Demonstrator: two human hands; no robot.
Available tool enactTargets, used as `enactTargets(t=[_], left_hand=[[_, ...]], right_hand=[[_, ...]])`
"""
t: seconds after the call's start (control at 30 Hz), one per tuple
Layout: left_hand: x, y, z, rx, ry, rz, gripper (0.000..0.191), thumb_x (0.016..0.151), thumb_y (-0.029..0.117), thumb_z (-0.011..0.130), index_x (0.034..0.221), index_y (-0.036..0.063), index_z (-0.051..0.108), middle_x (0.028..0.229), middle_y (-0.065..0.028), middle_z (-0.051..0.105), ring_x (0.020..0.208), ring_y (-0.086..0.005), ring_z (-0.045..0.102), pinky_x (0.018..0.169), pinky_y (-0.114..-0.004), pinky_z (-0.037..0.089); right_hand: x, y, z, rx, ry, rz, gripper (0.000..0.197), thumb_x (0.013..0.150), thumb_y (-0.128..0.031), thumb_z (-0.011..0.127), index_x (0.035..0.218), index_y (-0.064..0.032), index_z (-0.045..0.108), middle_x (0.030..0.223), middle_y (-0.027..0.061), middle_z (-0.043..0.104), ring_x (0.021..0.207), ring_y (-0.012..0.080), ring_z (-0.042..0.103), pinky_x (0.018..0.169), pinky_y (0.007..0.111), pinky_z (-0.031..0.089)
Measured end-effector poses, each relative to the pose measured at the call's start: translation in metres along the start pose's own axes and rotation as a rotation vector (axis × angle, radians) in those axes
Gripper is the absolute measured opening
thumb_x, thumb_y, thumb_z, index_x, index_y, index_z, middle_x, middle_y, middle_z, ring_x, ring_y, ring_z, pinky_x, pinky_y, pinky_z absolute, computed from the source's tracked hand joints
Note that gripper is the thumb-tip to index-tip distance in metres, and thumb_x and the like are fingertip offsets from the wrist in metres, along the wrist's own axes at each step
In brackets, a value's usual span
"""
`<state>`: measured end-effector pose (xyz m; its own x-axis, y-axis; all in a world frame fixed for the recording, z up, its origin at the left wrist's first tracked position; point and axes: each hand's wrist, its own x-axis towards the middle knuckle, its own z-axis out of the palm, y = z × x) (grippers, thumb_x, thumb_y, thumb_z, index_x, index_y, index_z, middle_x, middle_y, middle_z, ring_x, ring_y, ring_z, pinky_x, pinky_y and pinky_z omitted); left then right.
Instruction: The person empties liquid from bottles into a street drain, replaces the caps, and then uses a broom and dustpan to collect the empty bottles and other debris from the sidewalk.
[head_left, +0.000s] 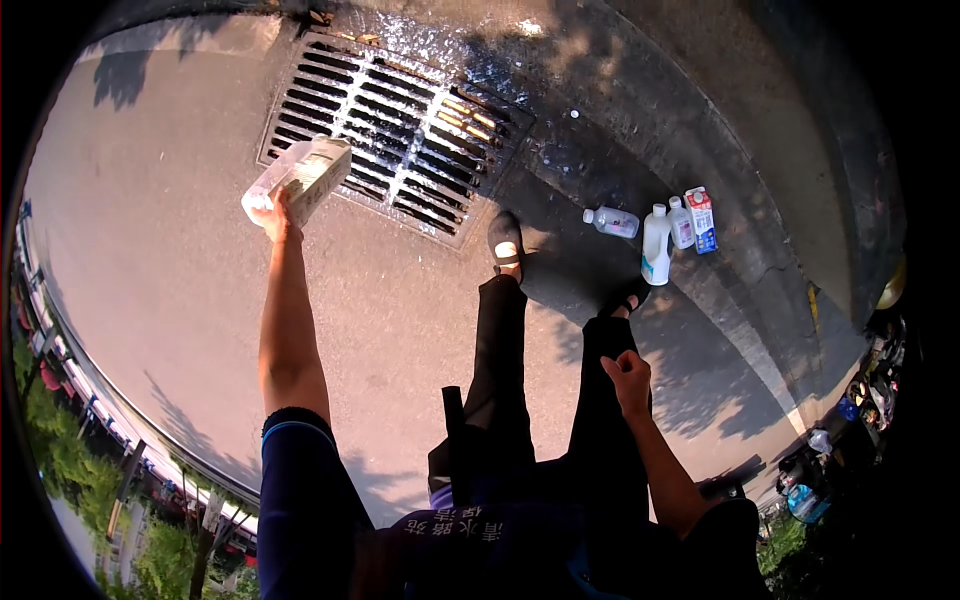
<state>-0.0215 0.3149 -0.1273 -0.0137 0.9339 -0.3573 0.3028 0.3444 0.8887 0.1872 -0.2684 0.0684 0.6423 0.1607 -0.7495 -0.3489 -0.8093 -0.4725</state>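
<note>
My left hand (279, 217) grips the lower end of a translucent plastic jug (311, 176), which lies tilted with its neck towards a metal drain grate (394, 139). White liquid is splashed over the bars and the ground behind them. My right hand (630, 379) is held above my right leg with its fingers curled in; no object shows in it. Beyond my right foot stand a white plastic bottle (655, 247), a small clear bottle (681, 223) and a red, white and blue carton (701, 220). Another clear plastic bottle (611, 223) lies on its side to their left.
My feet are on the pavement (405, 315) just before the grate. A concrete kerb (739, 150) curves along the right. A small white cap (574, 114) lies right of the grate. Mixed items (810, 499) are heaped at the far lower right.
</note>
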Motion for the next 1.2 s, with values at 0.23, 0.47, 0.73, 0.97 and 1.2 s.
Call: enactTargets(t=[0.23,0.47,0.73,0.97,1.2], left_hand=[[-0.005,-0.008,0.008,0.098,0.003,-0.037,0.092,0.068,0.021,0.07,0.135,0.0118,0.009,0.117,-0.0151,0.043,0.099,-0.0255,0.05,0.082,-0.037,0.042],[-0.015,-0.024,0.012,0.199,0.117,-0.005,0.085,0.068,0.023,0.07,0.134,0.0117,0.017,0.112,-0.0127,0.048,0.095,-0.0224,0.05,0.08,-0.032,0.042],[-0.034,-0.028,0.031,0.506,0.029,-0.051,0.093,0.069,0.03,0.07,0.136,0.0158,0.007,0.124,-0.0157,0.042,0.105,-0.0279,0.047,0.085,-0.038,0.04],[-0.053,-0.024,0.057,0.184,-0.084,0.01,0.087,0.071,0.029,0.068,0.135,0.0193,0.01,0.119,-0.0137,0.045,0.102,-0.0238,0.05,0.082,-0.036,0.042],[-0.079,-0.007,0.075,1.213,-0.044,0.138,0.086,0.07,0.047,0.061,0.136,0.0255,0.01,0.116,-0.0197,0.05,0.103,-0.0381,0.05,0.086,-0.043,0.038]], right_hand=[[-0.009,-0.033,0.003,0.07,0.008,0.003,0.037,0.071,-0.013,0.068,0.058,-0.0044,0.035,0.053,-0.0035,0.029,0.051,0.0066,0.027,0.046,0.024,0.027],[-0.003,-0.048,0.005,0.185,-0.016,0.091,0.035,0.073,-0.014,0.065,0.057,-0.0044,0.034,0.052,-0.0031,0.03,0.051,0.0054,0.028,0.045,0.023,0.026],[-0.016,0.009,0.006,0.261,0.006,0.156,0.035,0.073,-0.012,0.065,0.057,-0.0036,0.034,0.05,-0.0027,0.03,0.049,0.0067,0.027,0.044,0.025,0.027],[-0.002,0.062,-0.003,0.084,0.108,0.044,0.038,0.072,-0.009,0.065,0.057,-0.0035,0.03,0.048,0.0022,0.028,0.048,0.0108,0.024,0.043,0.028,0.027],[-0.028,0.18,-0.021,-0.363,0.121,0.23,0.03,0.072,-0.02,0.064,0.06,-0.003,0.042,0.052,0.0075,0.044,0.047,0.0219,0.04,0.047,0.035,0.035]])
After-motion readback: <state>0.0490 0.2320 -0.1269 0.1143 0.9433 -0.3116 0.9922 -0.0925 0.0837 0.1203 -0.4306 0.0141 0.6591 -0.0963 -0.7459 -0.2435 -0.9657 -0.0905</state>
